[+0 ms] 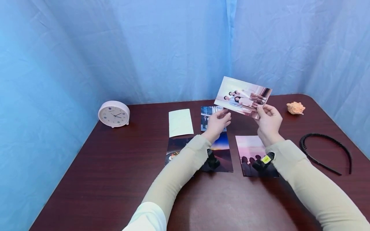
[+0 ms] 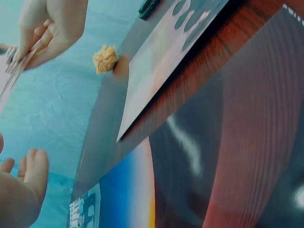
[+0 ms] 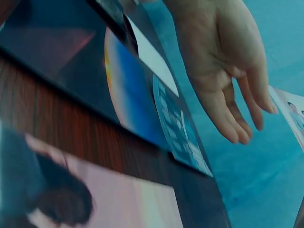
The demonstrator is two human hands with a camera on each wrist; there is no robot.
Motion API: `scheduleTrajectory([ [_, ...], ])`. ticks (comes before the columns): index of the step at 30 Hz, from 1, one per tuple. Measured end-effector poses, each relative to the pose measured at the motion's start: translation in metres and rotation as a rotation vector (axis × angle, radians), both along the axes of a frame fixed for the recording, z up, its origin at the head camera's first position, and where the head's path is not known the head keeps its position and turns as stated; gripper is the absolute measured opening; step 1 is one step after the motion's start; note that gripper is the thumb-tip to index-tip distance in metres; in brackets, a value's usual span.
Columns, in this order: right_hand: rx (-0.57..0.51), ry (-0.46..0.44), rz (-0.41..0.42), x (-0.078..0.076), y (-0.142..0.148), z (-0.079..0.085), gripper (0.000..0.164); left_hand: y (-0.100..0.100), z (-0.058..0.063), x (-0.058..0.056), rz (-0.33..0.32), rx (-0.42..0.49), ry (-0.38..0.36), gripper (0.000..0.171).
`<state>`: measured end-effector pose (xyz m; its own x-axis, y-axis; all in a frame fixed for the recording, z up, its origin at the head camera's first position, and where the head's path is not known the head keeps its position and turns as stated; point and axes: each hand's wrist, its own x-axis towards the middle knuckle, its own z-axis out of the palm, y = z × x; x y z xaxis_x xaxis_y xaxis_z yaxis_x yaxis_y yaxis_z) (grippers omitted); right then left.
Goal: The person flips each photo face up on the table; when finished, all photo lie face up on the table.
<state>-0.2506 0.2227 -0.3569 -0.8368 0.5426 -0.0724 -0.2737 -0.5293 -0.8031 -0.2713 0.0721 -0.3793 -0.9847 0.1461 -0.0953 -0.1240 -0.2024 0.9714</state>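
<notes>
In the head view my right hand [image 1: 269, 123] pinches a family photo [image 1: 242, 96] by its lower right corner, thumb on the picture side, and holds it tilted above the table. The left wrist view shows that same right hand [image 2: 57, 28] gripping the photo's edge. Just below the photo's left part is my left hand [image 1: 218, 123], fingers loosely bent and holding nothing. Under it lies a bluish photo of standing people [image 1: 204, 120], partly covered by the hand. Close to the photo's edge are the left hand's fingers [image 3: 237, 126]; whether they touch it I cannot tell.
A white sheet [image 1: 180, 122], a dark landscape print [image 1: 224, 157] and a pink silhouette print [image 1: 245, 147] lie on the brown table [image 1: 115, 179]. A white clock [image 1: 114, 114] stands left. On the right are an orange ornament [image 1: 295, 108] and a black headband [image 1: 326, 136]. Blue curtains [image 1: 162, 48] hang behind.
</notes>
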Motion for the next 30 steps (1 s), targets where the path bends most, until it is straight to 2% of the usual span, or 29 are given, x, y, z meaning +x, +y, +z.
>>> scheduleTrajectory([
  [3, -0.009, 0.027, 0.017, 0.0, -0.011, -0.002, 0.016, 0.002, 0.003, 0.001, 0.037, 0.051, 0.027, 0.03],
  [10, -0.058, 0.044, 0.091, 0.003, -0.022, -0.009, 0.02, 0.005, 0.007, 0.0, 0.196, 0.132, 0.129, 0.012],
  [15, -0.018, 0.02, 0.161, 0.007, -0.023, -0.014, 0.02, 0.005, 0.009, 0.001, 0.233, 0.148, 0.133, 0.011],
  [16, -0.006, 0.03, 0.19, 0.005, -0.021, -0.02, 0.018, 0.005, 0.009, 0.001, 0.237, 0.143, 0.136, 0.01],
  [19, 0.045, 0.03, 0.269, 0.008, -0.02, -0.021, 0.017, 0.001, 0.007, 0.001, 0.231, 0.121, 0.167, 0.012],
  [24, 0.179, 0.096, 0.402, 0.016, -0.012, -0.015, 0.013, -0.01, 0.007, -0.001, 0.186, 0.072, 0.229, 0.016],
  [27, 0.23, 0.118, 0.427, 0.016, -0.005, -0.014, 0.01, -0.019, 0.007, -0.001, 0.141, 0.001, 0.259, 0.017],
  [30, 0.278, 0.1, 0.441, 0.017, 0.002, -0.014, 0.007, -0.029, 0.005, 0.0, 0.098, -0.084, 0.292, 0.018],
])
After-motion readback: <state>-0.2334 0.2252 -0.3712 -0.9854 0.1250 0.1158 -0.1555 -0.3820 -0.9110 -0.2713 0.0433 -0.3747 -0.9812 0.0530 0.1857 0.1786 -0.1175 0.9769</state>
